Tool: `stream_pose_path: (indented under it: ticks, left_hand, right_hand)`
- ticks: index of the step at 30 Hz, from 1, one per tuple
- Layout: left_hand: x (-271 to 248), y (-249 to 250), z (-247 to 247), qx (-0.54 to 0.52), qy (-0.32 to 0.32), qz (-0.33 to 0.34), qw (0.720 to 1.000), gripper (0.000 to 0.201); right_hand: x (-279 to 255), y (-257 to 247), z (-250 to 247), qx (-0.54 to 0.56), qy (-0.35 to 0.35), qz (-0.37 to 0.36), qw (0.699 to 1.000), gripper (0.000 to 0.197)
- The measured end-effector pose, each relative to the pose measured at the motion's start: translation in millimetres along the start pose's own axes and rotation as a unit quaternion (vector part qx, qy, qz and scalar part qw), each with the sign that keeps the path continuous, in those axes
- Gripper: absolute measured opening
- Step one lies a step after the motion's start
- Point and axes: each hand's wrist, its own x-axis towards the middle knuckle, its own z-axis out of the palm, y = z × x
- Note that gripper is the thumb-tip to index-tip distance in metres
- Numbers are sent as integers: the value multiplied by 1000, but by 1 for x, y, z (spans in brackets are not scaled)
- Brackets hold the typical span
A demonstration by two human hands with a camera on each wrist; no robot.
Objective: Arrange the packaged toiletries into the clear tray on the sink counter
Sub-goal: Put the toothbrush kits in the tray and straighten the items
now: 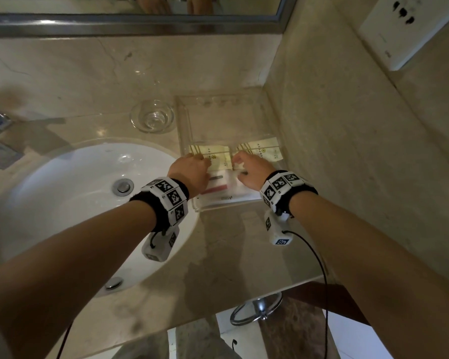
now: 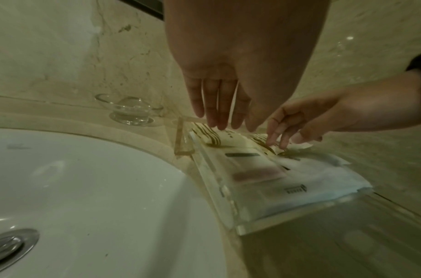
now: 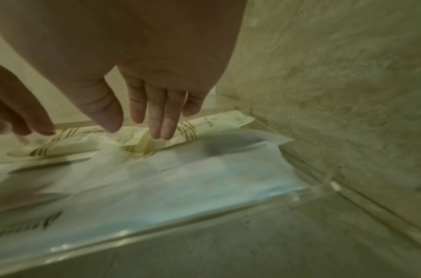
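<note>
Head view: the clear tray (image 1: 244, 98) sits on the counter (image 1: 231, 255) in the corner by the wall, right of the sink (image 1: 62, 203); two cream striped packets lie side by side across its middle, the left packet (image 1: 219, 158) and the right packet (image 1: 263, 150); white sachets (image 1: 226, 190) fill the near end; the left hand (image 1: 189, 168) and the right hand (image 1: 250, 172) are lowered onto the packets; a glass dish (image 1: 152, 116) stands just left of the tray.

Left wrist view: the left hand (image 2: 219, 94) has straight, relaxed fingers, tips touching or just above the left packet (image 2: 214, 138), gripping nothing; the right hand (image 2: 323, 114) presses down with extended fingertips (image 2: 272, 139) on the right packet's crumpled edge; whether it pinches that edge cannot be told.

Right wrist view: the right hand (image 3: 152, 90) hangs loose, fingers straight, tips at the fold of the right packet (image 3: 204, 126); the white sachets (image 3: 169, 178) are blurred.

Handling, as judged: the packets look light, thin and crinkly, likely to slide on the slick tray floor; the crimped end seams offer the best pinch; flat fingertip nudges suit squaring them; hard pressing could crease them or shift the neighbours.
</note>
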Motion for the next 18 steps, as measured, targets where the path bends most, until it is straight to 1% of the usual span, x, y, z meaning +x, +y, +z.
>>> stream_pose_path:
  ticks: [1, 2, 4, 7, 10, 13, 15, 18]
  left_hand:
    - [-1, 2, -1, -6, 0, 13, 1000, 40]
    - [-1, 3, -2, -9, -4, 27, 1000, 42]
    - [-1, 6, 0, 2, -12, 53, 999, 53]
    - [-2, 8, 11, 31, -26, 71, 997, 78]
    - [-5, 11, 24, 62, -74, 52, 994, 105]
    - [-6, 12, 33, 100, -107, 30, 989, 114]
    - [-7, 10, 39, 118, -91, 26, 988, 113]
    - [-10, 8, 41, 116, -61, 40, 991, 108]
  right_hand:
    - [-3, 3, -3, -4, 9, -8, 1000, 38]
    - [-7, 7, -6, -19, 9, -13, 1000, 43]
    - [-14, 15, -10, -74, -21, -20, 997, 64]
    - [-26, 25, -6, -156, -67, -36, 985, 95]
    - [-30, 30, 6, -202, -94, -31, 974, 114]
    - [-29, 31, 16, -243, -95, -30, 965, 120]
    - [-28, 30, 21, -253, -77, -22, 964, 117]
    - [-27, 29, 22, -226, -41, -13, 973, 108]
